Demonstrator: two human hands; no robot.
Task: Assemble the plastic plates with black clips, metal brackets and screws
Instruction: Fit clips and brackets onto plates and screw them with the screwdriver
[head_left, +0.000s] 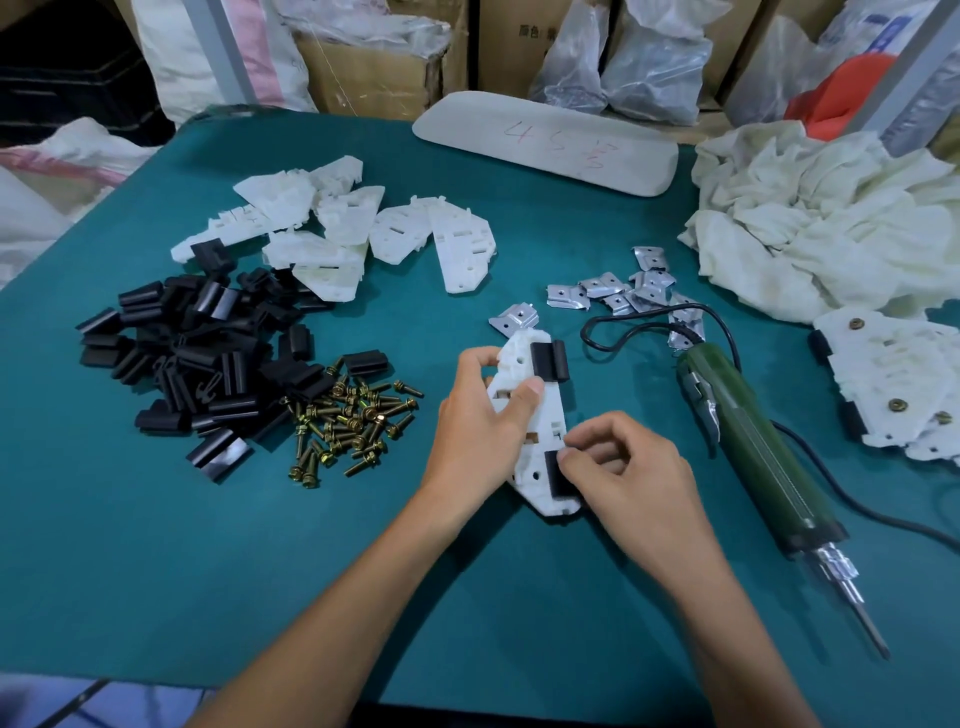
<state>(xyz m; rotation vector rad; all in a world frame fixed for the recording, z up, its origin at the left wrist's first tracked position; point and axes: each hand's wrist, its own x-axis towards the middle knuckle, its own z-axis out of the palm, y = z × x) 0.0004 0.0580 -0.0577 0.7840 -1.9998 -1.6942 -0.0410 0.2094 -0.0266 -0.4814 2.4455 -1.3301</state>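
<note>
1. Currently one white plate (548, 415) is held at the middle of the teal table top (156, 519); contact with the top cannot be judged; all places below are given from this plate.
2. Left hand (480, 415): fingers curled round the plate's left edge; thumb pressed on its face; plate gripped.
3. Right hand (618, 467): fingers curled; lower black clip (553, 475) pinched at the plate's near right edge.
4. Upper black clip (548, 361) is seated on the plate's far right edge.
5. Loose clips (208, 364) are heaped well to its left; screws (348, 421) are scattered between that heap and the plate.
6. Bare plates (337, 223) are piled beyond it, to the left; metal brackets (623, 291) are strewn beyond it, to the right; single bracket (514, 317) is lying just past its far end.
7. Green electric screwdriver (753, 441) is laid to its right; bit pointed toward the person.
8. Finished plates (893, 384), fitted with clips and screws, are stacked far to its right; crumpled white cloth (831, 223) is lying beyond those.
</note>
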